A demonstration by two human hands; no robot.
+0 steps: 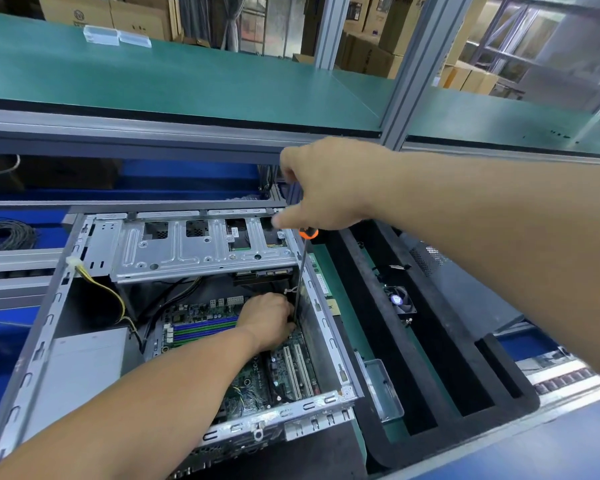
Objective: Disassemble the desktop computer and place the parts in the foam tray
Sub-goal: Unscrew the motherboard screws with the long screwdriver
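No brand or label reads clearly. At far left a coil of cable (6,233) lies on the blue surface. The open desktop computer case (174,323) sits on the bench, its motherboard (257,372) exposed with four blue and green memory slots (205,329) and two white expansion slots (297,370). The left hand (269,322) reaches inside, fingers curled by the shaft; what they pinch is hidden. The right hand (329,183) grips the orange-handled screwdriver (302,268) upright. The black foam tray (426,344) lies right, holding one small fan (399,301). Green shelving (153,67) and cardboard boxes (111,12) stand behind.
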